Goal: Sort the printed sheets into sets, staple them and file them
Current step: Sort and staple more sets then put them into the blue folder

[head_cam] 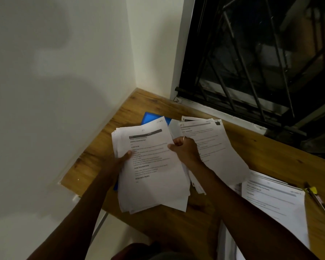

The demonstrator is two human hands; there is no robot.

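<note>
Warm brown wooden desk top (pixel 167 222) fills the corner where we sit, with a plain white wall (pixel 54 91) to the left and a dark window behind black metal bars (pixel 261 53) on the far right.

From our head view, we hold a stack of white printed sheets (pixel 154 184) over the desk's left part, above a bright blue flat folder (pixel 150 117) that shows at the far edge. The top page reads "INITIAL SCENE SETUP", "TASK GOAL", "TASK DESCRIPTION" and "REQUIRED PROPS"; the smaller lines are too blurred to read.

Our left hand (pixel 125 156) grips the stack's left edge, thumb on top and fingers hidden beneath. Our right hand (pixel 185 150) has its fingers curled, pinching the stack's right edge, and wears a thin ring.

Just right lies a second loose pile of printed pages (pixel 219 147), and nearer right a third pile (pixel 270 199). Beside it rests a slim yellow-tipped object (pixel 315 198) we cannot identify.
</note>
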